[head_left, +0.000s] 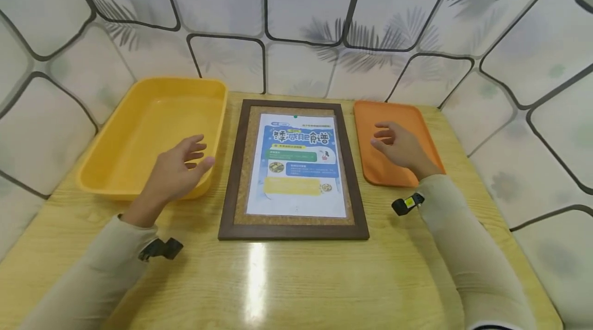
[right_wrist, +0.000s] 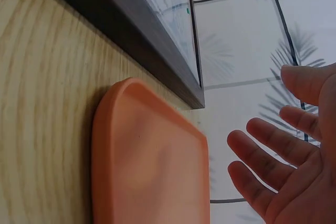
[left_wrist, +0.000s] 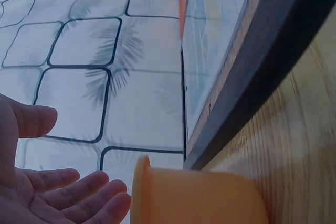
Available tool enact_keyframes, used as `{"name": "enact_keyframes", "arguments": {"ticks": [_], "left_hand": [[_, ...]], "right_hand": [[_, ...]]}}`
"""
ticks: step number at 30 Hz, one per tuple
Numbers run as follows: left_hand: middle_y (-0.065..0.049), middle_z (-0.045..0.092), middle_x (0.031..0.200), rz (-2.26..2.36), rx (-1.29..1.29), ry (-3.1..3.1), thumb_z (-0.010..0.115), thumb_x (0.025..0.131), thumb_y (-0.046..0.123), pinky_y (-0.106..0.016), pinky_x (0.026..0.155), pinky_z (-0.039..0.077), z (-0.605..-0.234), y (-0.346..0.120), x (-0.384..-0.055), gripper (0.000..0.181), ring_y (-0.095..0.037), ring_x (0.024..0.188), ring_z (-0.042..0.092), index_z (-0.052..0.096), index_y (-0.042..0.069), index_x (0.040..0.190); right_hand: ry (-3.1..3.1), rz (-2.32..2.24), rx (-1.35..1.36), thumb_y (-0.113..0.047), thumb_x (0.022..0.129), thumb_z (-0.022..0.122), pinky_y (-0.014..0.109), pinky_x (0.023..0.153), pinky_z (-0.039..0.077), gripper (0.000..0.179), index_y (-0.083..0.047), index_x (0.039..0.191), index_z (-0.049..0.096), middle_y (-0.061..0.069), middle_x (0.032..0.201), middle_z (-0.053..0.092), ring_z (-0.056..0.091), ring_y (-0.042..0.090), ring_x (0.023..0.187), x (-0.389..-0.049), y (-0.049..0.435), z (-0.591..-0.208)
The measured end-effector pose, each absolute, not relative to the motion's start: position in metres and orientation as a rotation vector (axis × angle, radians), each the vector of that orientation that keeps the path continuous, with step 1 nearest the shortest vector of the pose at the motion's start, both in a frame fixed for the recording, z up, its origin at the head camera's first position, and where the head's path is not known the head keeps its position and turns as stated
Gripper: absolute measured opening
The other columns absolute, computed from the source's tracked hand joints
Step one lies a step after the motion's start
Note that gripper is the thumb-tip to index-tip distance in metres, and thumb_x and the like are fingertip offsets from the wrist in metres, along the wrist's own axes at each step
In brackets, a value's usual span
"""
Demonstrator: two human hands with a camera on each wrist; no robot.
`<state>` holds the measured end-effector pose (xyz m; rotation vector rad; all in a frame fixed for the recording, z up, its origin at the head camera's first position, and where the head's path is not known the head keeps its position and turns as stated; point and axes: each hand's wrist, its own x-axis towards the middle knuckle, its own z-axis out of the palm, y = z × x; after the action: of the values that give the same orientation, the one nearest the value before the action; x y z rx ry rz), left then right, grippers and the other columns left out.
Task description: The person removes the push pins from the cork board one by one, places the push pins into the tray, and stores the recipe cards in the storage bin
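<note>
My left hand (head_left: 178,168) hovers over the near right corner of a yellow plastic tub (head_left: 153,129), fingers relaxed and holding nothing. The left wrist view shows its thumb apart from the fingers, beside the tub's wall (left_wrist: 197,195). My right hand (head_left: 399,145) is above a shallow orange tray (head_left: 384,170), its fingers loosely bent and nothing in them. Between the two hands lies a dark wooden frame (head_left: 294,232) with a cork backing. A printed sheet (head_left: 298,165) with blue, green and yellow panels is fixed to the cork by a green pin.
The light wood table (head_left: 324,283) carries all three things. Behind it and at both sides rise pale walls (head_left: 301,11) with dark outlines and leaf prints, close behind the tub, frame and tray. A small black device (head_left: 407,204) is strapped at each sleeve cuff.
</note>
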<state>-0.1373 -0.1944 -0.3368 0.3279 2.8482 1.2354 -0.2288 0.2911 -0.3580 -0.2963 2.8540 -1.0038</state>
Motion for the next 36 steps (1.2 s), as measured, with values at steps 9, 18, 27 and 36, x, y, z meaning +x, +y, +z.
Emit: {"name": "enact_keyframes", "arguments": {"ticks": [9,18,27,36], "left_hand": [[-0.022,0.047,0.141,1.358,0.204,2.672,0.047,0.102,0.037,-0.054,0.098,0.041,-0.340,-0.182,-0.137,0.060,-0.041,0.125,0.047,0.033,0.002,0.148],[-0.027,0.045,0.138,1.530,0.237,2.529,0.041,0.105,0.032,-0.048,0.093,0.047,-0.335,-0.168,-0.143,0.054,-0.040,0.119,0.052,0.034,-0.004,0.145],[-0.030,0.038,0.144,1.686,0.212,2.274,0.037,0.106,0.023,-0.049,0.099,0.043,-0.339,-0.158,-0.151,0.051,-0.043,0.126,0.045,0.028,-0.008,0.145],[-0.030,0.037,0.144,1.685,0.032,2.174,0.034,0.107,0.028,-0.047,0.099,0.043,-0.343,-0.143,-0.156,0.055,-0.043,0.128,0.043,0.024,-0.008,0.147]], "right_hand": [[2.802,-1.077,-0.285,-0.036,0.098,0.057,0.053,0.090,0.046,0.051,-0.009,0.139,0.045,0.019,0.130,0.056,0.055,0.038,0.116,-0.242,0.275,-0.364],[2.807,-1.084,-0.310,-0.033,0.099,0.055,0.053,0.094,0.044,0.049,-0.005,0.138,0.047,0.020,0.130,0.056,0.052,0.038,0.119,-0.254,0.262,-0.356],[2.704,-1.225,-0.260,-0.030,0.101,0.050,0.048,0.093,0.046,0.045,-0.004,0.138,0.047,0.019,0.127,0.058,0.060,0.032,0.108,-0.268,0.248,-0.355],[2.650,-1.290,-0.300,-0.026,0.104,0.043,0.049,0.094,0.046,0.043,0.002,0.137,0.046,0.025,0.126,0.057,0.059,0.038,0.110,-0.276,0.235,-0.355]]}}
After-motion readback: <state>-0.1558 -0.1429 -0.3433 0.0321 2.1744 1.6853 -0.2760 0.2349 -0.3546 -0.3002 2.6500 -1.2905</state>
